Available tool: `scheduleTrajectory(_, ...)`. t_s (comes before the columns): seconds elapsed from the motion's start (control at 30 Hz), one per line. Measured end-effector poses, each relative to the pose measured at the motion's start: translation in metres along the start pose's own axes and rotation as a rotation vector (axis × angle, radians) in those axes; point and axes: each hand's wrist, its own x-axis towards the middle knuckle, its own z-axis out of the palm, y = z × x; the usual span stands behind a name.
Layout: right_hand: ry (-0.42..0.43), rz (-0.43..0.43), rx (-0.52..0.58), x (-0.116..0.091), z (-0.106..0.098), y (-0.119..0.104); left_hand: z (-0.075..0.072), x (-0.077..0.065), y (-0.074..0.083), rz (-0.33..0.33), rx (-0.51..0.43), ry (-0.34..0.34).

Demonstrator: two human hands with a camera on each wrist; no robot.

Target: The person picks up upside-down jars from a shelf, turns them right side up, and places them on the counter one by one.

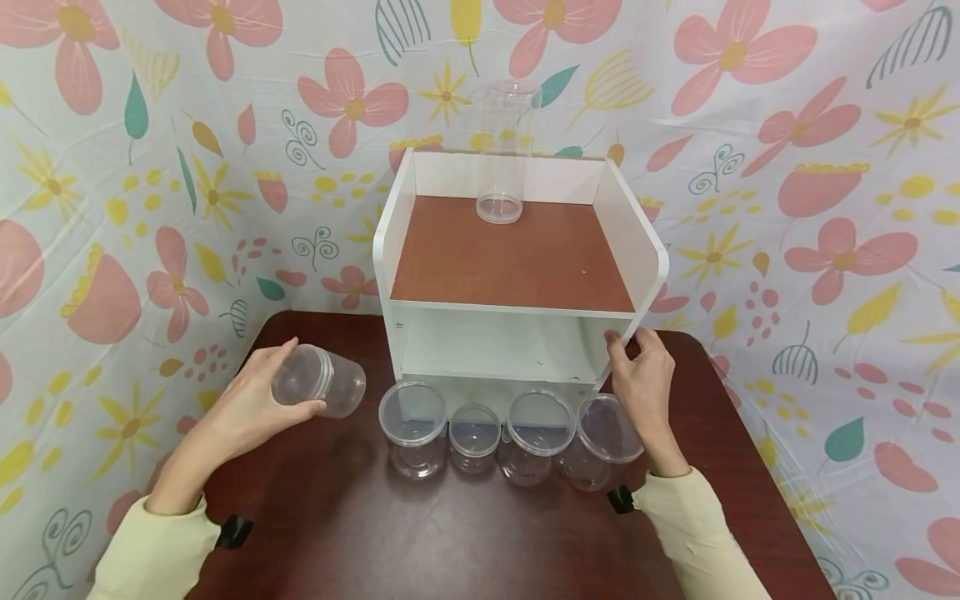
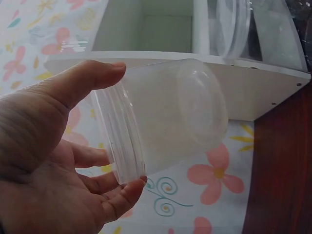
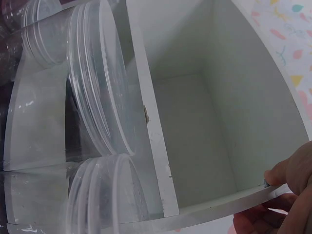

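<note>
My left hand point(image 1: 255, 400) holds a clear plastic jar point(image 2: 170, 112) by its ridged lid, thumb on one side and fingers on the other. The jar lies tilted sideways above the table's left part, its base pointing right in the head view. With my right hand point(image 1: 647, 385) I pinch the front edge of the right side panel of a white shelf unit point(image 1: 637, 250), thumb on the inside. Right in front of the unit stands a row of clear lidded jars point(image 1: 412, 412), the rightmost jar point(image 1: 609, 429) close to my right wrist.
A tall clear cylinder point(image 1: 501, 154) stands on the unit's brown top board point(image 1: 502, 258). The white middle compartment point(image 1: 495, 343) faces me. Beneath everything is a dark reddish table point(image 1: 390, 542). Floral cloth point(image 1: 847, 375) hangs behind and on both sides.
</note>
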Motion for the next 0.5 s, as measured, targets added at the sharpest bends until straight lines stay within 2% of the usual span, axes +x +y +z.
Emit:
scheduleTrajectory(0.27, 0.001, -0.004, -0.004, 0.000, 0.000, 0.001, 0.026, 0.008, -0.011, 0.017, 0.046, -0.032)
scheduleTrajectory(0.5, 0.005, -0.011, 0.010, -0.001, 0.001, 0.001, 0.048, 0.011, -0.019, 0.024, 0.088, -0.034)
